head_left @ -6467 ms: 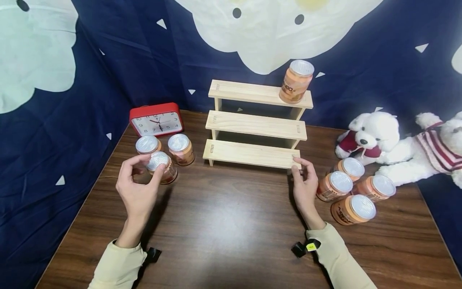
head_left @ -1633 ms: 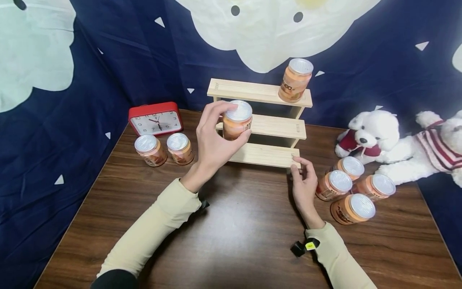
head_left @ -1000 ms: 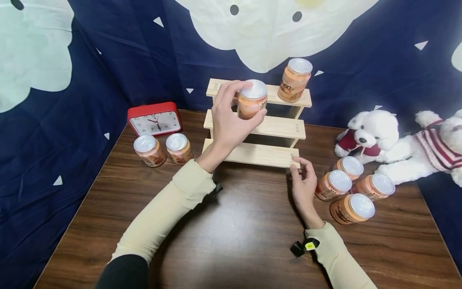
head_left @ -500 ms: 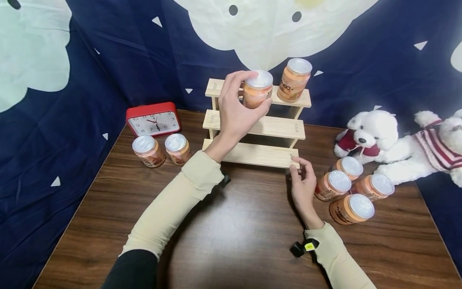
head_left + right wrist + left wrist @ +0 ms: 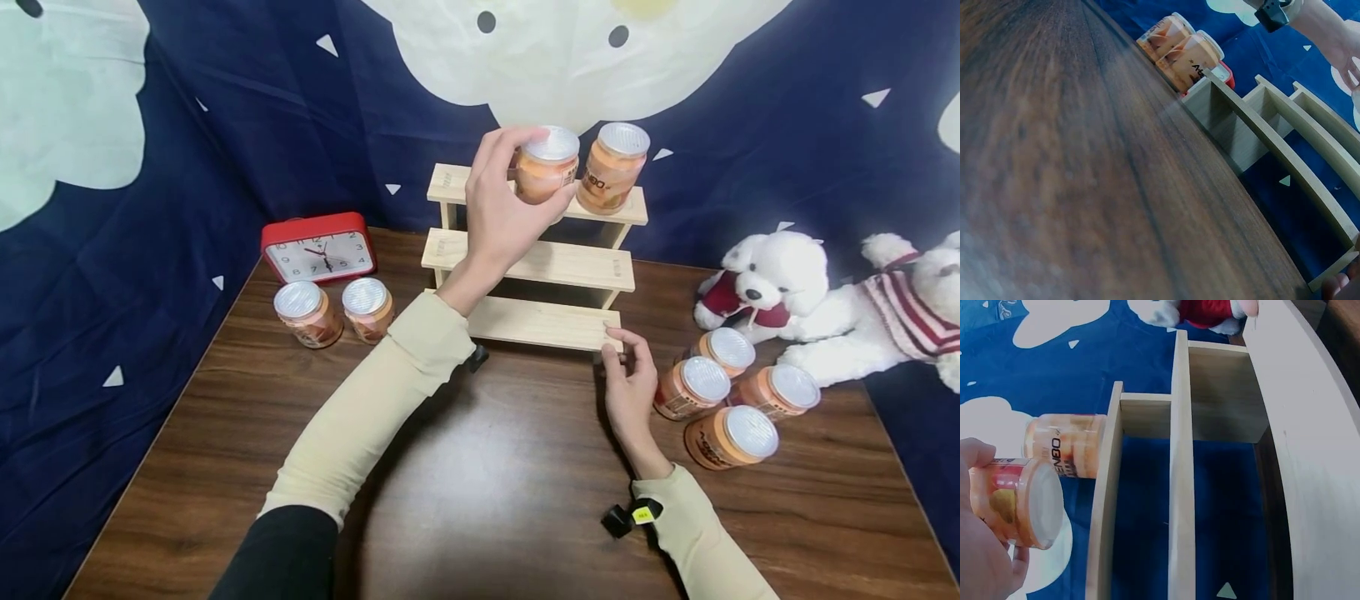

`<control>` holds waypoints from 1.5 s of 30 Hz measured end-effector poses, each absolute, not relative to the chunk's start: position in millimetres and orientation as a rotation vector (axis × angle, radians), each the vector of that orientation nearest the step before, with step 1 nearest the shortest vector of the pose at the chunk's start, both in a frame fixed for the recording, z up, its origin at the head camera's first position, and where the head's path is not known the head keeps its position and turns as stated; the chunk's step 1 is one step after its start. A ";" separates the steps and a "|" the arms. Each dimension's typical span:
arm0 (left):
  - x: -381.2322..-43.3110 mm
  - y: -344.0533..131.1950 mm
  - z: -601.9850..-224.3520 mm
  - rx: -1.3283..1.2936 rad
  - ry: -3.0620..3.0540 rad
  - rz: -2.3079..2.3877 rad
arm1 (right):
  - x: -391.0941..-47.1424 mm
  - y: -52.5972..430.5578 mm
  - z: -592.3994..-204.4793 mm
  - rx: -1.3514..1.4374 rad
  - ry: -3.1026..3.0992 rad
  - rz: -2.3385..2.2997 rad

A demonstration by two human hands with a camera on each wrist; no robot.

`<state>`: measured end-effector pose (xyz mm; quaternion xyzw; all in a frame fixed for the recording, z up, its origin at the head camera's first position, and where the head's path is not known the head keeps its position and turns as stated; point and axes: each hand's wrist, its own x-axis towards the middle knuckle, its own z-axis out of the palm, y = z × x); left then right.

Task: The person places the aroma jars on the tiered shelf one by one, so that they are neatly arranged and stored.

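My left hand (image 5: 504, 200) grips an orange can (image 5: 546, 177) with a silver lid, thumb on one side and fingers on the other. The can is held above the top step of the wooden three-step shelf (image 5: 525, 258). In the left wrist view a gap shows between the held can (image 5: 1007, 503) and the top board (image 5: 1105, 506). Just right of it, a matching can (image 5: 611, 171) stands upright on the top step's right end. My right hand (image 5: 632, 387) pinches the right end of the lowest step; in the right wrist view only its fingertips (image 5: 1335, 284) show.
Two cans (image 5: 309, 315) stand left of the shelf, before a red clock (image 5: 321, 248). Several more cans (image 5: 731, 437) cluster on the table (image 5: 480, 500) right of my right hand. White plush dogs (image 5: 780, 279) sit behind them. A dark blue curtain (image 5: 300, 125) hangs behind.
My left hand has picked up one can from the left group and carried it right and up to the top step, beside the standing can. The right hand has stayed at the lowest step.
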<state>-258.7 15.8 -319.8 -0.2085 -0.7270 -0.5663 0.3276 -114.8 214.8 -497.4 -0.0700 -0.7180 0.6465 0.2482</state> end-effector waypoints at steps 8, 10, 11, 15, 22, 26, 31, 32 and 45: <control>-266.7 18.4 -328.1 -0.530 -1.971 -1.488 | -115.0 217.5 -496.9 -0.201 -1.963 1.765; -268.1 18.9 -330.7 -0.517 -1.981 -1.498 | -114.8 217.4 -497.4 -0.198 -1.964 1.767; -269.0 19.3 -332.0 -0.508 -1.986 -1.495 | -114.8 217.3 -497.5 -0.194 -1.965 1.768; -271.8 21.7 -335.7 -0.476 -1.990 -1.509 | -115.0 217.2 -497.9 -0.188 -1.968 1.775; -276.8 25.5 -333.8 -0.406 -2.022 -1.610 | -115.1 215.6 -496.5 -0.191 -1.970 1.772; -281.2 29.0 -334.7 -0.368 -2.043 -1.633 | -114.4 215.8 -496.3 -0.194 -1.971 1.773; -289.3 31.6 -335.6 -0.330 -2.071 -1.627 | -114.5 216.3 -497.3 -0.201 -1.980 1.772; -290.7 31.9 -336.0 -0.330 -2.069 -1.627 | -114.5 216.5 -497.7 -0.201 -1.981 1.772; -294.7 35.4 -336.9 -0.159 -2.158 -1.541 | -115.2 216.5 -497.5 -0.190 -1.976 1.779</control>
